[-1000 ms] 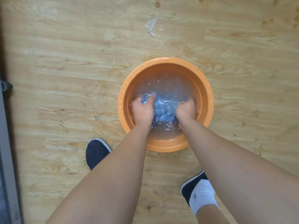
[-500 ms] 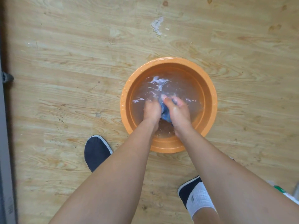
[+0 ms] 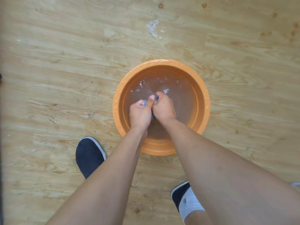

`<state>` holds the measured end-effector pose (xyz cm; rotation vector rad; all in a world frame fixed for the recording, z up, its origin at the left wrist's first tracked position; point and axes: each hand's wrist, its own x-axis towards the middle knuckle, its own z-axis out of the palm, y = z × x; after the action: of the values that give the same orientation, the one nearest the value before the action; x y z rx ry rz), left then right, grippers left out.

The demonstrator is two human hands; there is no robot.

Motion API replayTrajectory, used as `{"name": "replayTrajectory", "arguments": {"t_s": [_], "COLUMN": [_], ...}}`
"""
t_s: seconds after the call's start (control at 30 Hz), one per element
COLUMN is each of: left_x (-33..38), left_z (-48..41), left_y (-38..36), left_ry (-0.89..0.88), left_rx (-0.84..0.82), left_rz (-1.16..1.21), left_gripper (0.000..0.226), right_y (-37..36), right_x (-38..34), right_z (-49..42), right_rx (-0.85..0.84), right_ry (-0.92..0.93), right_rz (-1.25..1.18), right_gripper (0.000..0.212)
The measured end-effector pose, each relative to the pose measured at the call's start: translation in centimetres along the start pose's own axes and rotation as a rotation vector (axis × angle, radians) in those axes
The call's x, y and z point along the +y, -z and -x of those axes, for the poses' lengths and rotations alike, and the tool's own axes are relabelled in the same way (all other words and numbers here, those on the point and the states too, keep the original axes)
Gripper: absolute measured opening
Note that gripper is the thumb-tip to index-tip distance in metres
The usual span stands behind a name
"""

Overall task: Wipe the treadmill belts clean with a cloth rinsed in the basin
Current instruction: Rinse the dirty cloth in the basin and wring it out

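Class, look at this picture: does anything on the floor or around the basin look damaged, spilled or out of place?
One thing: a whitish scuffed patch on the wooden floor beyond the orange basin, as if the surface is worn away. No spilled water shows.

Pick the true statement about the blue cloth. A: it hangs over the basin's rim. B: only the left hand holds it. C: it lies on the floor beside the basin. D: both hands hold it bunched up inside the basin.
D: the left hand and right hand are pressed together around the cloth, with only bits of blue showing between them, within the rim of the basin.
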<state>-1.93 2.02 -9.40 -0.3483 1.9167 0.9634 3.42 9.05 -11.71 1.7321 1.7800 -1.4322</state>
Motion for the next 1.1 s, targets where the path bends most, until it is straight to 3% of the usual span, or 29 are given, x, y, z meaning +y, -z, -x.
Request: {"name": "replayTrajectory", "arguments": {"t_s": [0.1,0.17,0.27,0.4,0.5,0.6,0.73,0.83,0.93,1.1], "left_x": [-1.0,-1.0,-1.1,-0.2,1.4,2.0,3.2,2.9,2.4,2.6], "left_z": [0.2,0.1,-0.6,-0.2,0.1,0.2,-0.2,0.5,1.3,2.5], "left_y": [0.7,1.0,0.5,-0.8,-1.3,-1.6,-2.7,-2.9,-2.5,-0.7], "left_ry": [-0.094,-0.097,-0.045,0.065,0.323,0.306,0.356,0.311,0.137,-0.086], "left_rx": [0.023,0.068,0.126,-0.006,-0.098,-0.160,-0.155,-0.153,-0.158,-0.110], "left_rz": [-0.080,-0.125,-0.099,-0.058,0.124,0.143,0.162,0.108,0.016,0.022], "left_gripper": [0.046,0.041,0.027,0.011,0.042,0.036,0.029,0.037,0.042,0.044], "right_y": [1.6,2.0,1.3,-0.2,-0.1,0.6,1.3,2.4,3.0,2.5], "right_x": [2.1,3.1,2.8,2.0,1.4,0.2,-1.5,-2.2,-1.3,0.1], "right_z": [-0.5,-0.6,1.2,4.7,5.2,4.1,1.2,-1.2,-2.2,-2.1], "right_rx": [0.011,0.111,0.320,0.136,0.118,0.231,0.192,0.129,0.039,0.166], "right_ry": [-0.190,-0.249,-0.192,-0.114,0.049,0.073,0.054,-0.071,-0.130,-0.157], "right_rz": [0.016,0.011,-0.382,-0.632,-0.374,-0.058,0.021,-0.004,-0.032,-0.163], "right_gripper": [0.028,0.034,0.027,0.023,0.011,0.010,0.013,0.007,0.016,0.007]}}
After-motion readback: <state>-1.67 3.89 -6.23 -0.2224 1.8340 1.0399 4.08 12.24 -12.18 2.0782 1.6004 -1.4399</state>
